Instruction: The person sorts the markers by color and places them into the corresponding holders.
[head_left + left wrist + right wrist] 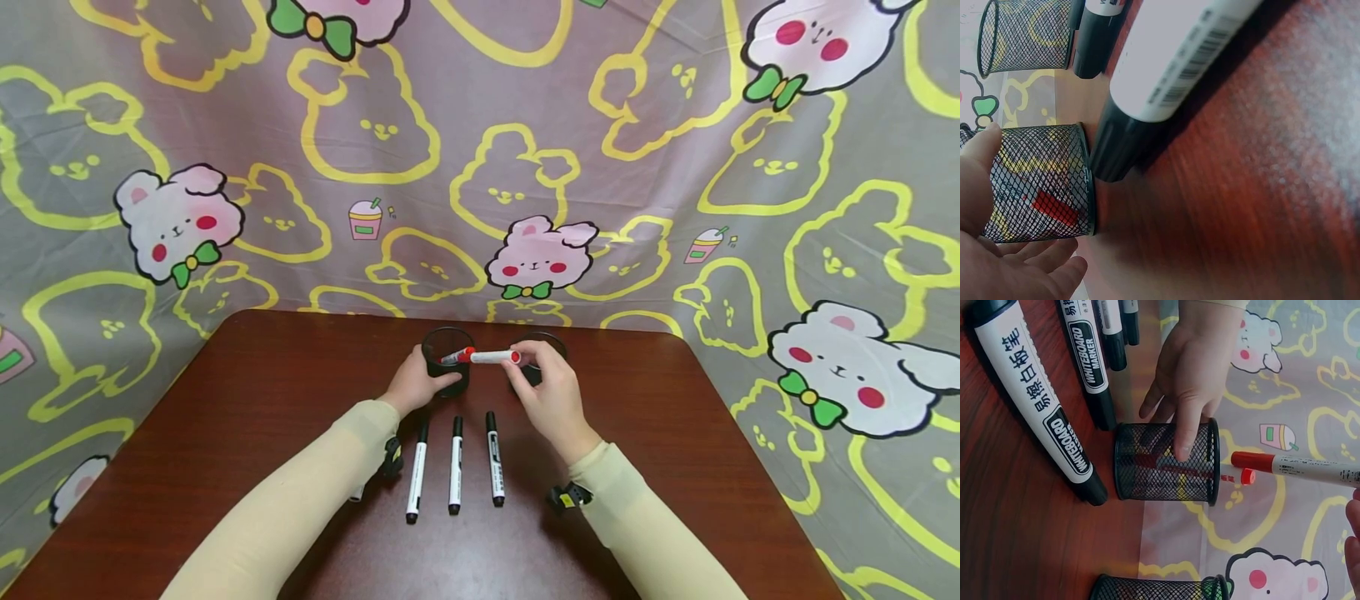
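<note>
My left hand (411, 385) grips a black mesh pen cup (462, 382), thumb on one side and fingers round the other. Inside that cup leans a red-capped marker, its red end (1247, 477) sticking out past the rim in the right wrist view. My right hand (553, 396) pinches another red whiteboard marker (491, 357) near its tail between thumb and fingers. This marker lies almost level, and its red cap (1252, 461) points at the cup's mouth, close to the rim.
A second mesh pen cup (1160, 590) stands to the right, partly behind my right hand in the head view. Several black-capped whiteboard markers (456, 467) lie in a row on the brown table (645, 417) in front of the cups. A patterned cloth (435, 200) hangs behind the table.
</note>
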`<action>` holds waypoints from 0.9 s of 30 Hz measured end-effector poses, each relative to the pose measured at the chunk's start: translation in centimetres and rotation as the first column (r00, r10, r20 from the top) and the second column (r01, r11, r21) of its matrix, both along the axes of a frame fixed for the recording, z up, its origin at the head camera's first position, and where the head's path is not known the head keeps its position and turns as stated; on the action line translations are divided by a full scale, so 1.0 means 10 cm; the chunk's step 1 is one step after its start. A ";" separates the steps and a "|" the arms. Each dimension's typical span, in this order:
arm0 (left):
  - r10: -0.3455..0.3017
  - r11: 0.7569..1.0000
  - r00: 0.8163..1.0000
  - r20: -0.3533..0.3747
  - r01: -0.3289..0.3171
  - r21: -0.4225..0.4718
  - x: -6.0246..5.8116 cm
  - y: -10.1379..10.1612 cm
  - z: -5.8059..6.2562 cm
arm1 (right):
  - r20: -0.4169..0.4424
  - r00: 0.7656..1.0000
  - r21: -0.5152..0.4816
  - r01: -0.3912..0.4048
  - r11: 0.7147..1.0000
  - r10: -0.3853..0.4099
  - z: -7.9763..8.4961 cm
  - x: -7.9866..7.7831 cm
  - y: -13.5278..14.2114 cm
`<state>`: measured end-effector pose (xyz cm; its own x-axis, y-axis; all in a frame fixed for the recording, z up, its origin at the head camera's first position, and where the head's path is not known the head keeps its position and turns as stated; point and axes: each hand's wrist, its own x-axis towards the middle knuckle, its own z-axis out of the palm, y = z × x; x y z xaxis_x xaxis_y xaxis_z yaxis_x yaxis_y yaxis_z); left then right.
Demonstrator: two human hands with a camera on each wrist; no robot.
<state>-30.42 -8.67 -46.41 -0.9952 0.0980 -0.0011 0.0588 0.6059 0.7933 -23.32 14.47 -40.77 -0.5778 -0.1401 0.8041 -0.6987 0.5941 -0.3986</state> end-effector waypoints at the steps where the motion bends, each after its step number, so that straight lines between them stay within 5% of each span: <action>1: 0.001 1.000 1.000 0.003 -0.001 0.001 0.00 0.00 0.00 | 0.000 1.000 0.006 0.001 1.000 -0.001 0.00 -0.01 -0.01; 27: -0.002 1.000 1.000 -0.003 0.002 0.020 0.01 0.00 0.00 | 0.010 1.000 0.141 -0.005 0.990 0.004 0.07 -0.13 -0.12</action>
